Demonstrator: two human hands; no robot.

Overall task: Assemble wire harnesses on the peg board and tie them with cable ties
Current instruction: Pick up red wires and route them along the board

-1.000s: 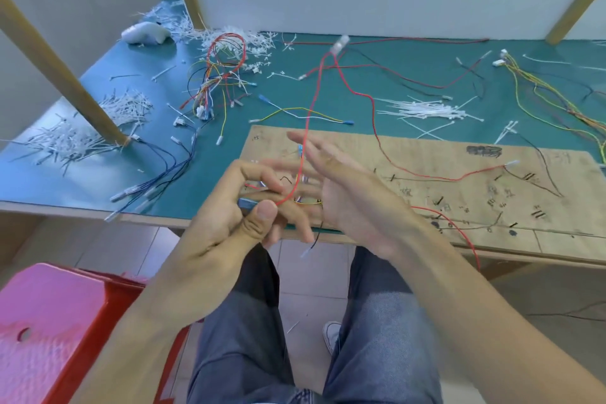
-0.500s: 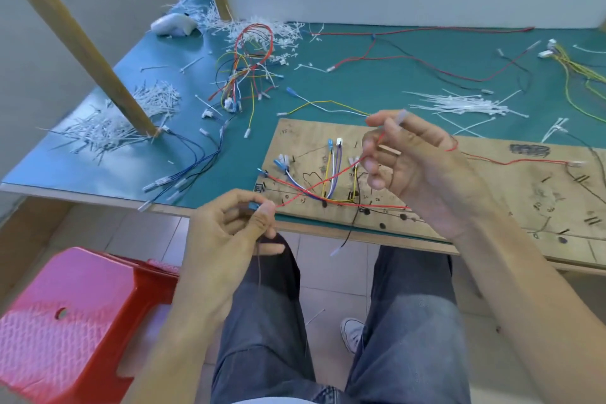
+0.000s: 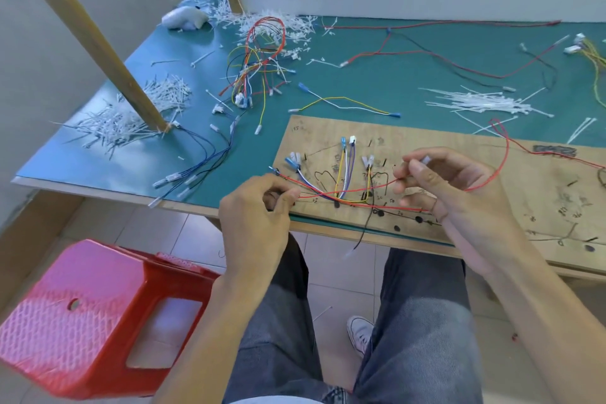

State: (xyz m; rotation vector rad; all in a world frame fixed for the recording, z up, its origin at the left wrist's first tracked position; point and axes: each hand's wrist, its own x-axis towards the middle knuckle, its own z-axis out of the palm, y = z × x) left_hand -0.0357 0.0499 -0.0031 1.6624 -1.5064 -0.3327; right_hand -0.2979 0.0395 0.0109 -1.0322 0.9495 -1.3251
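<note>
Scuffed wooden peg board (image 3: pixel 459 154), matt mat (image 3: pixel 360 82)

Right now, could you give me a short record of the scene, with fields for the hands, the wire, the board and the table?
peg board: wooden, flat on the green table, coloured wires already routed on it
left hand: pinches the red wire at the board's near edge
right hand: holds the same wire by its white connector
cable ties: loose white bundle on the table beyond the board
stool: red, on the floor at left
</note>
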